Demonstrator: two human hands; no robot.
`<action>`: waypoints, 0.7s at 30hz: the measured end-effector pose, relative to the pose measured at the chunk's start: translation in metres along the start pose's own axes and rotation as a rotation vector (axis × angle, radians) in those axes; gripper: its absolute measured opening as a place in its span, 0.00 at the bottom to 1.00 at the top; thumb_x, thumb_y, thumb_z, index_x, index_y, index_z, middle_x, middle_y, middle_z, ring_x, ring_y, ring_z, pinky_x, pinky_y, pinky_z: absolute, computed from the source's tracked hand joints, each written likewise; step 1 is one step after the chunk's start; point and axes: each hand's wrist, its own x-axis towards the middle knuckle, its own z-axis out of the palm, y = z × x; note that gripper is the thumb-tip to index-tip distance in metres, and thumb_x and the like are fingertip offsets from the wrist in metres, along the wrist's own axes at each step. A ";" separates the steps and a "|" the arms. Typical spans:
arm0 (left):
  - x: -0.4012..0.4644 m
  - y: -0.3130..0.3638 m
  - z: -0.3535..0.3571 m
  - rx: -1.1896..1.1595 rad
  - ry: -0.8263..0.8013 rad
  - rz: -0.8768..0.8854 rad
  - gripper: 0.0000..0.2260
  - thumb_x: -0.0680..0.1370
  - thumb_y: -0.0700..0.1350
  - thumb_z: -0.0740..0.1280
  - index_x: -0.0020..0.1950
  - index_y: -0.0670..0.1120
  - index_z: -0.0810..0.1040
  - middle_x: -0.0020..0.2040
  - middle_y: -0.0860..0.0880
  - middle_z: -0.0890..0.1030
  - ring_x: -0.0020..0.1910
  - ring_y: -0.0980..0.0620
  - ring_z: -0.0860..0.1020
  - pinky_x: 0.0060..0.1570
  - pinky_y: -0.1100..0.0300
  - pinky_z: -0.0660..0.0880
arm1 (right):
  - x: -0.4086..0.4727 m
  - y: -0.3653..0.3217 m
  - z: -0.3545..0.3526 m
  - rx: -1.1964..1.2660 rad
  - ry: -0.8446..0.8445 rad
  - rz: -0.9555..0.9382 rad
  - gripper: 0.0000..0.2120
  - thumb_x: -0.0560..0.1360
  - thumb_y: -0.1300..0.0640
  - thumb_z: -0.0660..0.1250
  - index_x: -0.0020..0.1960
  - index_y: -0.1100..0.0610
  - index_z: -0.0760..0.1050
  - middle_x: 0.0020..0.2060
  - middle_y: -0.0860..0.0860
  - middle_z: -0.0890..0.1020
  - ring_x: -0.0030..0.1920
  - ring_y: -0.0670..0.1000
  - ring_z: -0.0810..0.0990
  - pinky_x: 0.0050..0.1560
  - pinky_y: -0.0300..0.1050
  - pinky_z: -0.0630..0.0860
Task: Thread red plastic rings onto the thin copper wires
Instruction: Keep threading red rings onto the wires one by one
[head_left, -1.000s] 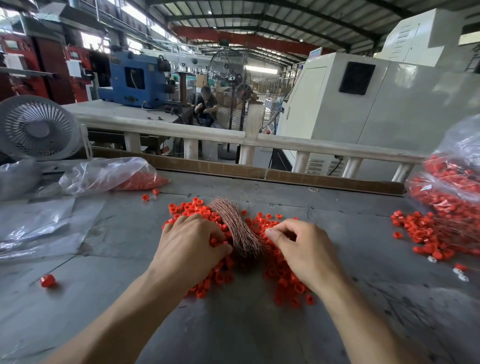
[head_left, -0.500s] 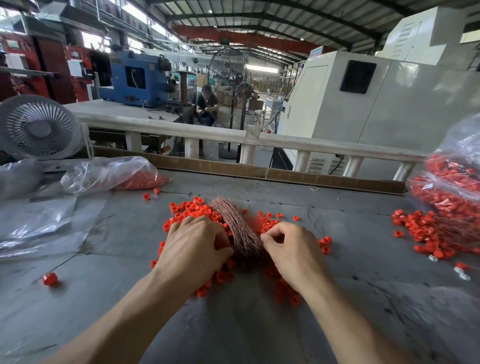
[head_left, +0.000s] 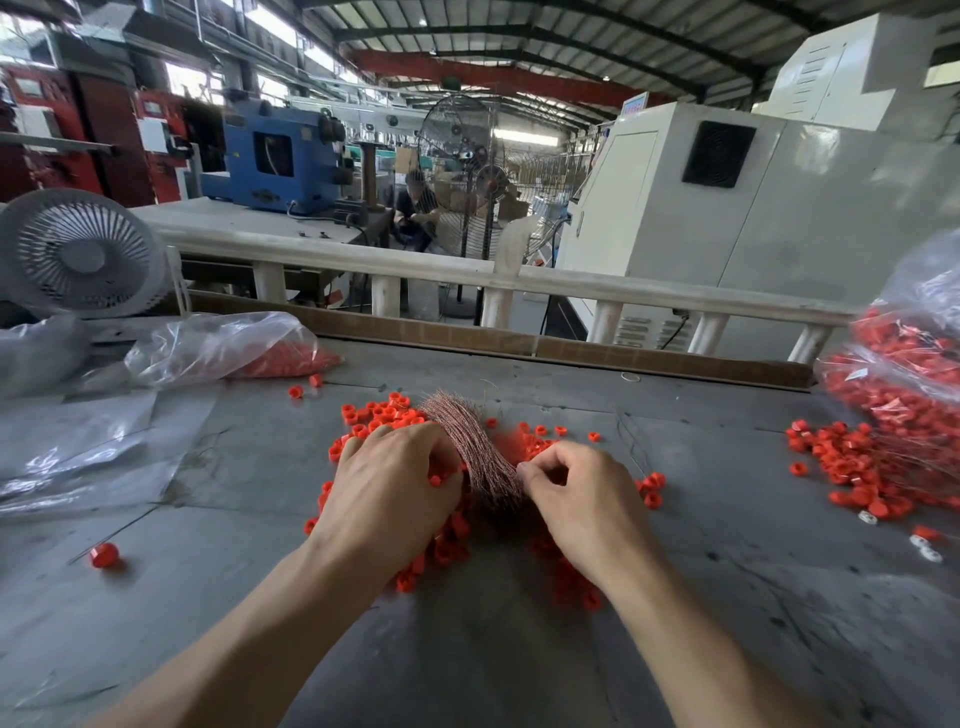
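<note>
A bundle of thin copper wires (head_left: 470, 441) lies on the grey table (head_left: 727, 571), fanned out towards the far side. Loose red plastic rings (head_left: 374, 415) are heaped around it. My left hand (head_left: 389, 483) lies knuckles-up on the heap just left of the bundle. Its fingers curl down into the rings, its thumb is beside the wires, and the fingertips are hidden. My right hand (head_left: 576, 493) is on the bundle's right side, its thumb and forefinger pinching at the edge of the wires. More rings (head_left: 652, 488) lie scattered beside it.
A clear bag of rings (head_left: 223, 348) and flat plastic sheets lie at the left, behind them a small white fan (head_left: 78, 254). A single ring (head_left: 104, 555) lies at the near left. At the right, a full bag (head_left: 904, 364) spills another ring pile (head_left: 852, 462).
My right hand has drawn left up to the wire bundle and closed its thumb and forefinger on the edge. A few rings scattered to its right. The left hand barely shifted.
</note>
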 end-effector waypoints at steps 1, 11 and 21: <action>0.000 0.000 0.000 -0.024 0.008 -0.008 0.04 0.74 0.50 0.72 0.43 0.57 0.77 0.37 0.63 0.76 0.43 0.59 0.72 0.50 0.57 0.64 | 0.000 0.000 -0.001 0.014 0.004 -0.010 0.12 0.79 0.45 0.69 0.41 0.52 0.80 0.35 0.44 0.82 0.39 0.46 0.80 0.36 0.43 0.69; 0.007 0.001 -0.002 -0.494 0.047 -0.183 0.07 0.75 0.45 0.74 0.43 0.58 0.80 0.39 0.62 0.83 0.34 0.61 0.80 0.32 0.68 0.73 | -0.009 -0.009 -0.013 0.095 -0.109 -0.111 0.16 0.71 0.36 0.75 0.50 0.46 0.81 0.43 0.41 0.83 0.45 0.42 0.80 0.49 0.44 0.77; 0.010 0.007 -0.015 -1.143 -0.074 -0.362 0.06 0.77 0.41 0.74 0.51 0.49 0.88 0.42 0.48 0.87 0.38 0.55 0.80 0.40 0.61 0.77 | -0.011 -0.012 -0.015 -0.006 -0.086 -0.294 0.04 0.75 0.49 0.75 0.47 0.49 0.83 0.44 0.43 0.81 0.49 0.45 0.78 0.53 0.49 0.75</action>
